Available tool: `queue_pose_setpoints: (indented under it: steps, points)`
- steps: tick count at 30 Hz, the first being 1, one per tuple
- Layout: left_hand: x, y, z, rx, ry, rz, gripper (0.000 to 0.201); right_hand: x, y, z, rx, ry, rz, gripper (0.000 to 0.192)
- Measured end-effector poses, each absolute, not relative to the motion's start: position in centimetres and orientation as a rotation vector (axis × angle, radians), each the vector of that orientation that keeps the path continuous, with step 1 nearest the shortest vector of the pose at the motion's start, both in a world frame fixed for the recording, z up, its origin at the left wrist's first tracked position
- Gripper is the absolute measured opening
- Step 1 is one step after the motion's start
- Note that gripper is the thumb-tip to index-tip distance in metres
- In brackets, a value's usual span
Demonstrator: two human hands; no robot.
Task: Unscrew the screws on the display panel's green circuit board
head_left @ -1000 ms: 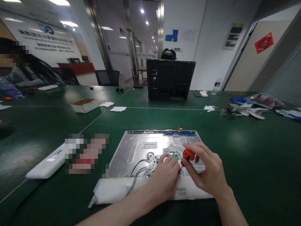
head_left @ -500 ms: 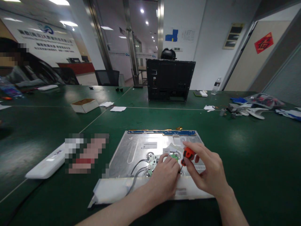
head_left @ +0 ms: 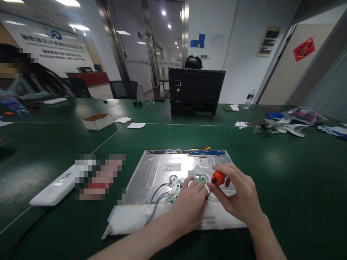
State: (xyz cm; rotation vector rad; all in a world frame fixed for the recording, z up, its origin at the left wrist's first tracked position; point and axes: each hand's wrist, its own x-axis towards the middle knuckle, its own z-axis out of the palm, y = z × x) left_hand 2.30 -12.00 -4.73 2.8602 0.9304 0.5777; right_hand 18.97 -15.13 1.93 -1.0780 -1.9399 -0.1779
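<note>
A flat display panel (head_left: 138,184) lies back side up on the table, with a blue circuit strip (head_left: 187,153) along its far edge. My left hand (head_left: 191,195) presses down over a green circuit board (head_left: 176,185) in the panel's middle, its fingers curled and their tips partly hidden. Between thumb and fingers of my right hand (head_left: 238,191) is the orange and black handle of a screwdriver (head_left: 217,178). The thin shaft points down beside my left hand; where its tip sits is hidden. Grey cables (head_left: 157,204) run from the board towards me.
A long white plastic part (head_left: 58,184) lies left of the panel. Beyond stand an open white box (head_left: 97,122) and a black monitor housing (head_left: 196,92). Tools and gloves (head_left: 282,124) lie at the far right, near a bottle (head_left: 248,99). Another person (head_left: 35,79) sits at the left.
The screwdriver handle has turned in my right hand, and the right thumb and fingers have shifted around it. My left hand stays in place on the board.
</note>
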Motion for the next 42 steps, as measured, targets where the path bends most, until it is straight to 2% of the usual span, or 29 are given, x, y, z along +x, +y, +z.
queue_pose_setpoints:
  steps: [23, 28, 30, 35, 39, 42]
  points:
    - [2.2, -12.4, -3.2, 2.739, 0.932, 0.537, 0.006, 19.7, -15.3, 1.8, -1.126, -1.695, -0.399, 0.024]
    - [1.8, -12.3, -1.4, 2.680, 0.941, 0.638, 0.018, 20.2, -15.7, 1.9, -1.168, -1.577, -0.414, 0.026]
    - [1.3, -12.2, -0.1, 2.650, 0.938, 0.735, 0.023, 20.4, -16.0, 2.2, -1.221, -1.545, -0.429, 0.025]
    - [-2.2, -12.3, 1.4, 2.591, 1.120, 0.965, 0.019, 20.7, -16.2, 2.4, -1.583, -1.490, -0.402, 0.021]
    - [-6.7, -12.9, -0.7, 2.546, 1.318, 0.966, 0.026, 21.5, -15.8, 0.5, -1.934, -1.703, -0.171, 0.020]
    - [-9.9, -13.7, -3.1, 2.511, 1.474, 0.872, 0.037, 21.8, -16.1, -1.6, -2.036, -1.846, -0.106, 0.019]
